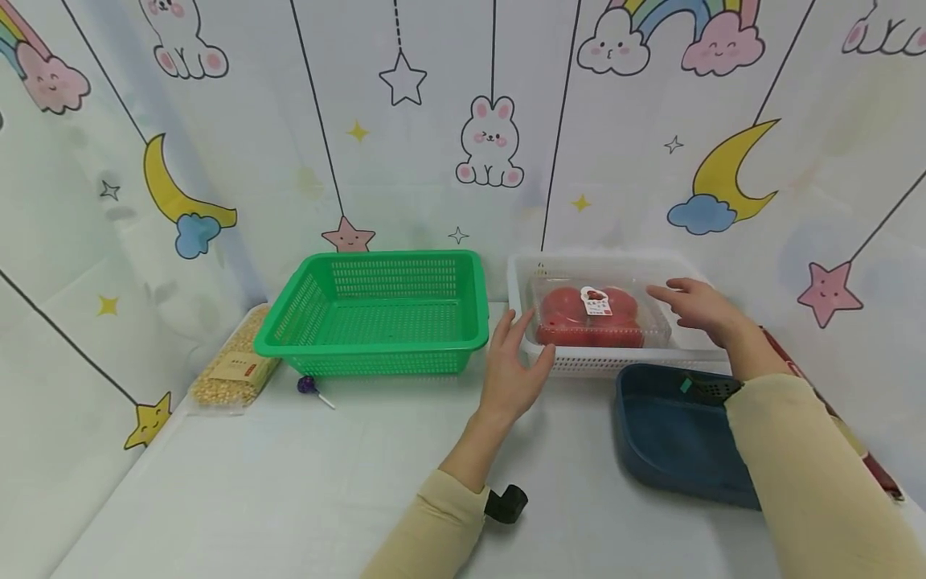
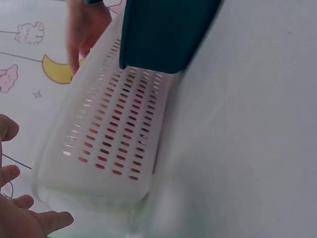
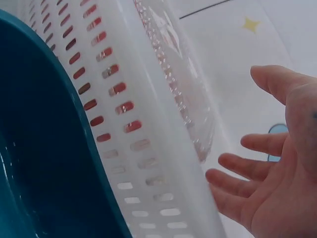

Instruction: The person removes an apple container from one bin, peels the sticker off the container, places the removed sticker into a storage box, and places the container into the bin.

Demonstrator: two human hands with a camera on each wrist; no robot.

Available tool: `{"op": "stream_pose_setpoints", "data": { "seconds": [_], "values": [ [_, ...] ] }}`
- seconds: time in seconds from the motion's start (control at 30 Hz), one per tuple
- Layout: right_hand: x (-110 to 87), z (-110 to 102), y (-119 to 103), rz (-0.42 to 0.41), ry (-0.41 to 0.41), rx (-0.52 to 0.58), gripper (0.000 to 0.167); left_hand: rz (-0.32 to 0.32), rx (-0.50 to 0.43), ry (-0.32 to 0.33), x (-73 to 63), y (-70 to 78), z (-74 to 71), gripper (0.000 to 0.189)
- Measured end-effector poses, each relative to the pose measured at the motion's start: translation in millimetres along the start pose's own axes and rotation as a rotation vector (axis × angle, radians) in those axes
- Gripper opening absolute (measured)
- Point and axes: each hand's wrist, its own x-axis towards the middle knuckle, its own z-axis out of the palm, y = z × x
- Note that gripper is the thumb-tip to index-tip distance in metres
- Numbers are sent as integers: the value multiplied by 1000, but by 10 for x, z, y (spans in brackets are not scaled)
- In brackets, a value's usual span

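A clear plastic box of tomatoes (image 1: 596, 322), with a white label on its lid, lies in the white perforated basket (image 1: 579, 366). My left hand (image 1: 512, 370) is at the basket's left end, fingers spread and holding nothing. At the other end, above the basket's right part, hovers my right hand (image 1: 702, 310), its fingers extended. In the right wrist view, the right hand (image 3: 282, 173) is beside the white basket's rim (image 3: 163, 99); whether it touches cannot be told. The left wrist view shows the left hand's fingers (image 2: 44, 221) near the basket's end.
A green basket (image 1: 391, 362) stands to the left, with a purple lollipop (image 1: 307, 385) in front and a bag of yellow kernels (image 1: 235, 366) beside it. A dark blue bin (image 1: 680, 450) sits under my right forearm. Behind it is a reddish package (image 1: 878, 474), partly hidden.
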Motion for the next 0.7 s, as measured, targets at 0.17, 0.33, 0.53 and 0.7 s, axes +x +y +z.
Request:
{"op": "stream_pose_setpoints", "data": {
  "seconds": [0.17, 0.33, 0.53, 0.7],
  "values": [
    [18, 19, 70, 8, -10, 48, 94, -13, -1, -19, -26, -78, 18, 56],
    [70, 17, 117, 34, -40, 73, 97, -13, -21, -10, -36, -128, 36, 55],
    [154, -31, 170, 60, -109, 125, 99, -29, -95, 12, -35, -183, 84, 53],
    [196, -68, 199, 72, -155, 222, 96, -40, -157, 31, -39, -208, 107, 51]
  ]
}}
